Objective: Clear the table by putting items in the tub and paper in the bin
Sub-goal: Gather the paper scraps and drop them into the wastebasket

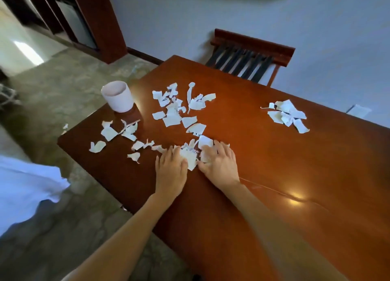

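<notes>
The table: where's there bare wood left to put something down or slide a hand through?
Bare table runs wide on the near side, right of the right hand, and in a strip between the middle scraps and the far-right pile. It is crowded from the white cup across to both hands, with the left hand on scraps too.

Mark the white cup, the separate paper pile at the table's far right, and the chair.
white cup [119, 103]: head view, on its side wall.
paper pile [287, 114]: head view, on the scraps at its middle.
chair [253, 42]: head view, on the top rail of its back.
</notes>
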Demonstrator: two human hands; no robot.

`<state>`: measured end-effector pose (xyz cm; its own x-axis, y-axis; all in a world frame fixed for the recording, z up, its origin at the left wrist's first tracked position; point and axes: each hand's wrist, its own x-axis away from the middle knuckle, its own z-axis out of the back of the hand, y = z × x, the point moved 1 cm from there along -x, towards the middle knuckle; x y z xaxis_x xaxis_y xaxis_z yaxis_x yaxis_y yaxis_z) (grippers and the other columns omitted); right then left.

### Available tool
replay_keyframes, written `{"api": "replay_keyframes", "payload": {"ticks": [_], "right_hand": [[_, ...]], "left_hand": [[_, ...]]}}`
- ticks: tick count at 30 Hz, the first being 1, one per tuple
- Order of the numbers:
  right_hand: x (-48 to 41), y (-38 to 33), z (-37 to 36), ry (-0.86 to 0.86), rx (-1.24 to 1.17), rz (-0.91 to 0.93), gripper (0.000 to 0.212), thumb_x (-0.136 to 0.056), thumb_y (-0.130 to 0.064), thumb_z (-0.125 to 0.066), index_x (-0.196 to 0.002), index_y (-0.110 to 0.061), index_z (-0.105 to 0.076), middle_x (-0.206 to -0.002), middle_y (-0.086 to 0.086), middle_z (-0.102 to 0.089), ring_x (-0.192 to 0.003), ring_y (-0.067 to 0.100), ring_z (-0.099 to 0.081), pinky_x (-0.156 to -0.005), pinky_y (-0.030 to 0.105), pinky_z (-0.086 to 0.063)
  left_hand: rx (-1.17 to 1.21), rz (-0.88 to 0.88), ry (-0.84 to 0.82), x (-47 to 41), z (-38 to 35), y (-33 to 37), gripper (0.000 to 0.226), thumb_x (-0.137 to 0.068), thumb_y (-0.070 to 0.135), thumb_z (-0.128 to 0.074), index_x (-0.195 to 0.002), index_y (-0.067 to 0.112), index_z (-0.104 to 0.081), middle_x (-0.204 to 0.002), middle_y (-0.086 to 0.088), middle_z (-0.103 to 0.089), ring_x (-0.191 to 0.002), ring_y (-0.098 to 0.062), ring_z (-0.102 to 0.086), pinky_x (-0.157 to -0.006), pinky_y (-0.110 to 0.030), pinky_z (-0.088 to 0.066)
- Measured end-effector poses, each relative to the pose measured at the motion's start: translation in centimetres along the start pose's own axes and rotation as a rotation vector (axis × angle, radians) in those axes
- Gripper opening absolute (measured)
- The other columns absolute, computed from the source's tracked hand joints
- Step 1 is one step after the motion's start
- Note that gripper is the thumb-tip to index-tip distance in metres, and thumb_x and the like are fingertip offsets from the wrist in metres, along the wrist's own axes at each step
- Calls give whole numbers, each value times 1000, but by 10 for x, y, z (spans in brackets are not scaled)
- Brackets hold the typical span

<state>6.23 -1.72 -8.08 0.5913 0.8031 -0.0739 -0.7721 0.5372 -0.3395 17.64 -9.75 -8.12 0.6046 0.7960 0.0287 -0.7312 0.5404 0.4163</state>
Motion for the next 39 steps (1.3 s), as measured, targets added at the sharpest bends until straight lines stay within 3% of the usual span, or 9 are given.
{"api": "replay_keyframes", "payload": {"ticks": [2,5,10,13,18,26,32,35,39], "right_hand": [[-1,7,4,116,7,-19,30,-69,-31,-63,-93,-14,-70,-99,15,-67,-89,37,-66,-75,42,-55],[2,21,9,169,43,-62,26,-74,-27,-48,-75,-11,-68,-76,9,-62,-63,27,-60,-53,31,-50],[7,47,10,215,-72,-148,4,-75,-5,-57,-72,-3,-59,-72,11,-59,-61,28,-55,-51,33,-47],[7,52,22,236,-274,-280,13,-69,8,-65,-69,-1,-55,-68,14,-59,-56,32,-55,-46,29,-42],[1,68,34,243,-457,-517,6,-84,1,-54,-79,-2,-52,-65,14,-57,-58,27,-47,-56,26,-31],[-15,74,57,269,-651,-606,5,-87,-5,-58,-85,-5,-54,-61,-3,-51,-53,15,-47,-53,23,-40],[-16,58,45,269,-246,-366,38,-87,-33,-50,-110,-6,-61,-100,14,-61,-72,30,-65,-49,27,-45],[-18,55,33,12,-48,-371,56,-88,-47,-50,-129,-9,-49,-117,13,-49,-101,28,-55,-61,34,-52],[-24,51,28,39,18,-340,35,-76,-42,-59,-82,-8,-65,-77,8,-58,-61,22,-59,-37,22,-41]], "left_hand": [[-47,-33,-30,3,1,8,58,-95,33,-43,-148,15,-27,-154,-8,-29,-144,-24,-22,-119,-39,-14],[-83,-57,-40,3,-1,19,70,-88,46,-52,-147,17,-28,-149,-6,-35,-139,-22,-30,-114,-36,-24],[38,-63,-12,-10,-9,42,71,-87,44,-58,-145,12,-34,-131,-11,-50,-121,-25,-46,-102,-35,-37],[144,-41,-15,-13,-14,54,57,-93,33,-54,-142,8,-38,-126,-12,-53,-115,-24,-51,-96,-31,-43],[226,-30,20,-19,-10,62,25,-95,15,-52,-106,-4,-63,-100,-17,-60,-87,-29,-62,-65,-22,-39],[323,22,157,-34,8,53,15,-85,4,-62,-85,-10,-65,-99,-8,-44,-75,-11,-47,-56,-2,-34],[193,-185,184,-55,-2,61,21,-80,14,-62,-80,-5,-72,-107,-17,-60,-91,-25,-55,-61,-29,-56],[20,-271,174,-61,-11,65,15,-74,16,-66,-74,4,-75,-113,-16,-63,-108,-26,-51,-77,-42,-53],[-36,-323,79,-59,-21,65,13,-62,5,-83,-69,2,-73,-95,-17,-68,-88,-32,-69,-69,-40,-56]]}}
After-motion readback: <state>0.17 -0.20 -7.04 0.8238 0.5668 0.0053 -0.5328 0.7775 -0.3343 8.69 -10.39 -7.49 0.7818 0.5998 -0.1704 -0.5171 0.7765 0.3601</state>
